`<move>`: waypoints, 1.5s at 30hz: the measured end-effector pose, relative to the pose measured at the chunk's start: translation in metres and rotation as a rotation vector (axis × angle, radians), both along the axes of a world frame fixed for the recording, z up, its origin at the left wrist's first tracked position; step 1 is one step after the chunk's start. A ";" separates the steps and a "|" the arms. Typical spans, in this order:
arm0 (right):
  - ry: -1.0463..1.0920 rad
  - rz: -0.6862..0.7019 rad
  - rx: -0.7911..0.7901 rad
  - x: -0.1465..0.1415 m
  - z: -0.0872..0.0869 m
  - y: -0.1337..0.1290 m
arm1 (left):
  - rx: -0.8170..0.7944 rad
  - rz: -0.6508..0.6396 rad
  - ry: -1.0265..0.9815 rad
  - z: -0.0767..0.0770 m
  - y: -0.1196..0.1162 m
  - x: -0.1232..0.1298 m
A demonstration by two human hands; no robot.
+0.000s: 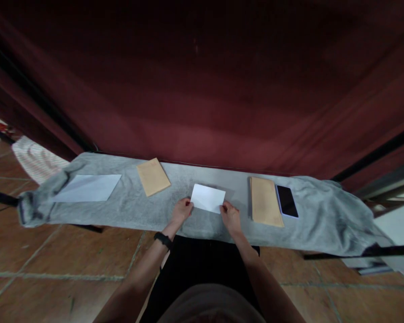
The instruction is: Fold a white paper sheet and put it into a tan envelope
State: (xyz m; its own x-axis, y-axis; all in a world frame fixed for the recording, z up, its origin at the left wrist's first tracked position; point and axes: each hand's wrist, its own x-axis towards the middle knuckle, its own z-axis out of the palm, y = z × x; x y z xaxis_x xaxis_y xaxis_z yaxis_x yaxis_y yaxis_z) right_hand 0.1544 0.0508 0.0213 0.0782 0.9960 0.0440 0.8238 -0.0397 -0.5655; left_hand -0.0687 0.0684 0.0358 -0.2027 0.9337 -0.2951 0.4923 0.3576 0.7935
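Observation:
A small white sheet of paper is held level in front of me, over the middle of the grey cloth. My left hand pinches its left end between thumb and fingers. At the opposite end, my right hand grips the lower right corner in the same way. To the left of the paper lies a brown envelope, turned at an angle. A stack of brown envelopes rests to the right of my right hand. Whether the white paper is folded, I cannot tell.
Grey cloth covers the narrow table. Larger white paper lies at its left end. A phone sits right beside the envelope stack. A dark red curtain hangs along the back edge, and black metal bars frame the sides.

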 end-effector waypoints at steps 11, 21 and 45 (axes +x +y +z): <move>-0.235 -0.048 0.012 -0.003 0.001 -0.002 | -0.012 -0.064 0.312 0.012 0.010 0.004; -0.307 -0.033 -0.016 -0.003 0.001 -0.003 | -0.034 -0.105 0.362 0.010 0.011 0.006; -0.316 0.195 0.152 -0.027 -0.024 0.010 | 0.391 -0.524 0.714 -0.030 0.009 0.053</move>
